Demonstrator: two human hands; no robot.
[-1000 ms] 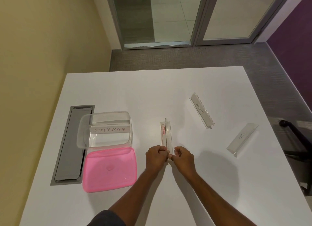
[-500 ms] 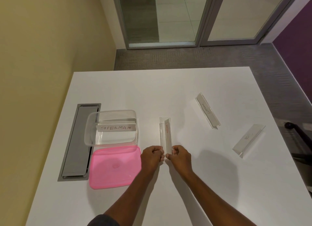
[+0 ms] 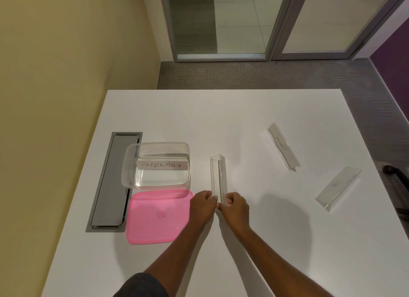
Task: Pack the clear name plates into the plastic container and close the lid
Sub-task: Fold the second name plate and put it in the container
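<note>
A clear name plate [image 3: 218, 175] lies lengthwise in the middle of the white table [image 3: 221, 119], pointing away from me. My left hand [image 3: 202, 204] and my right hand [image 3: 235, 206] both pinch its near end. The clear plastic container [image 3: 130, 163] stands to the left with a plate labelled SUPERMAN [image 3: 162, 165] inside. Its pink lid [image 3: 155, 217] lies flat just in front of it. Two more labelled plates lie on the right: one [image 3: 283, 147] farther back, one [image 3: 338, 188] near the right edge.
A grey cable hatch [image 3: 112, 181] is set into the table left of the container. A yellow wall runs along the left. Glass doors and carpet lie beyond the table's far edge. A dark chair part [image 3: 396, 175] shows at the right.
The plate between my hands has turned about its long axis; its red label no longer faces up. My hands keep hold of its near end. The view shifted slightly.
</note>
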